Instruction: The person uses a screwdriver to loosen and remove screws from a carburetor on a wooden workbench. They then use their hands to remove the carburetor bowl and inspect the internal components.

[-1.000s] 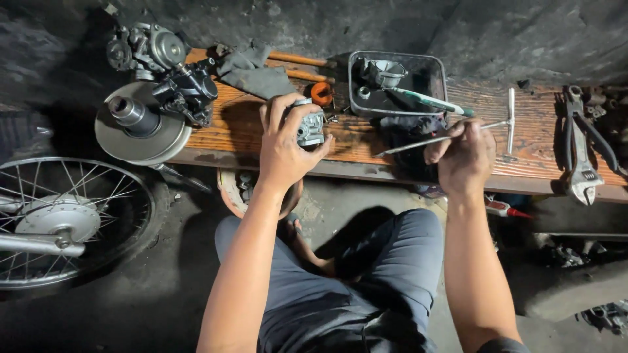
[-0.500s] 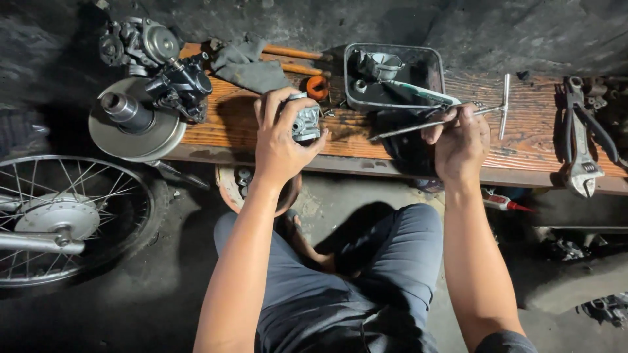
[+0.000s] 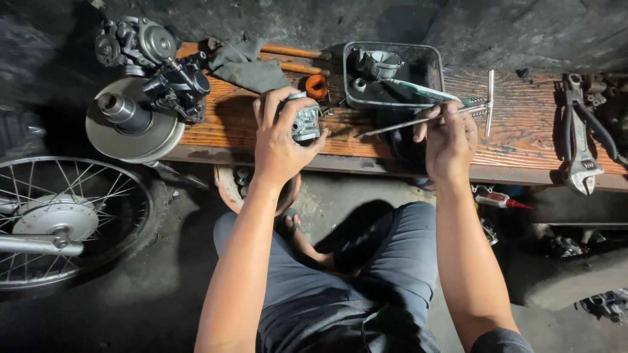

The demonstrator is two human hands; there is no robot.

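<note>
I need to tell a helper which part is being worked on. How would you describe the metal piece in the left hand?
Start at the wooden plank bench. Over its middle, the left hand grips a small silvery cast-metal part, beside an orange ring. Unlike the black assembly farther left, it's pale and held.

The scene is dim overall, with the brightest light falling from above onto the wooden bench (image 3: 523,124), whose orange grain glows warmly toward twelve and two o'clock. The floor darkens sharply toward seven and four o'clock, where detail sinks into shadow. A dark shadow pools between the knees near six o'clock. Soft glare sits on the metal disc (image 3: 134,127) at ten o'clock. Focus is sharp centrally; the wide lens bends the edges slightly.
</note>
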